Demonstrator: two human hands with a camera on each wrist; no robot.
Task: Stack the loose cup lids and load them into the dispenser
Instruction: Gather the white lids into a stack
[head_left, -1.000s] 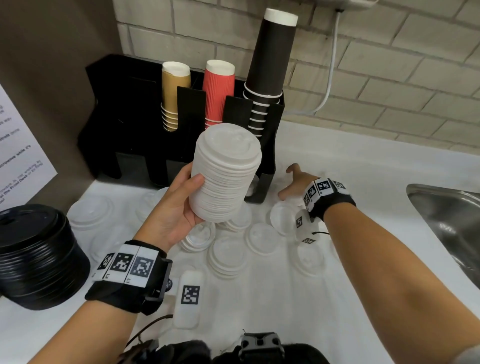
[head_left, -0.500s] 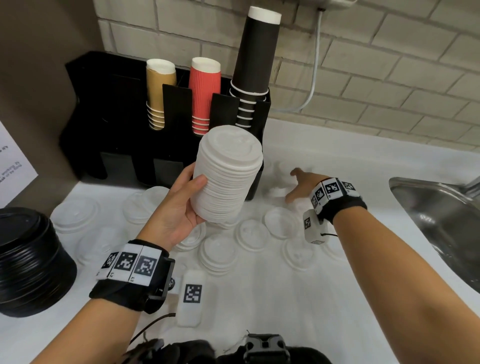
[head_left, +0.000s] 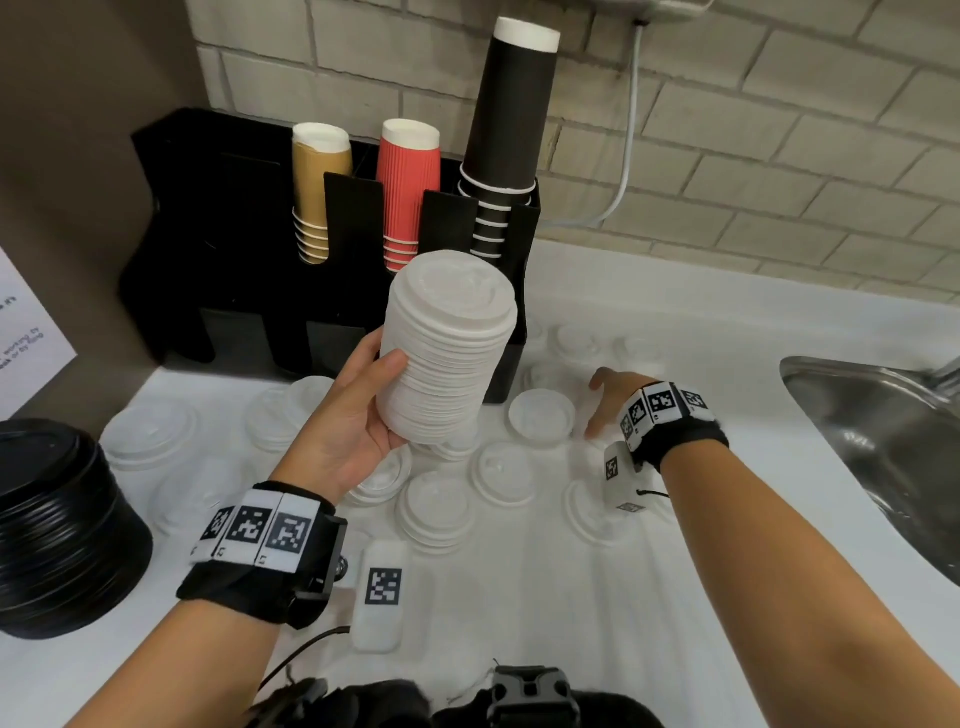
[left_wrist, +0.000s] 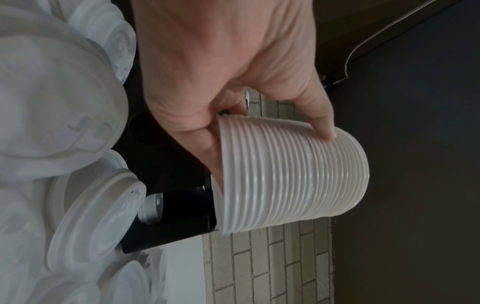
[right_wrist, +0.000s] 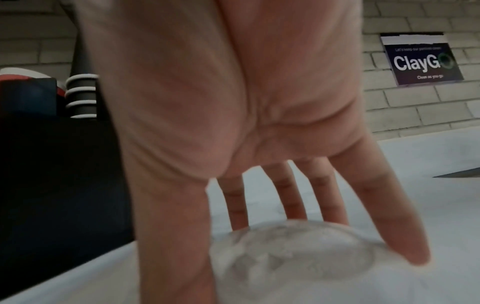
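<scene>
Left hand (head_left: 348, 431) clamped round tall white lid stack (head_left: 449, 348), mid-frame, lifted before black dispenser (head_left: 249, 249). Right hand (head_left: 605, 405) right of centre, fingers spread straight over loose lid (right_wrist: 293, 257) on white surface (head_left: 571, 597); contact unclear. More lids (head_left: 436, 512) scattered below.

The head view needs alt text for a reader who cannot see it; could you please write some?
The left hand holds a tall stack of white lids above a white counter strewn with loose lids, while the right hand reaches down over one of them. Behind stands a black dispenser holding tan, red and black cups.
</scene>
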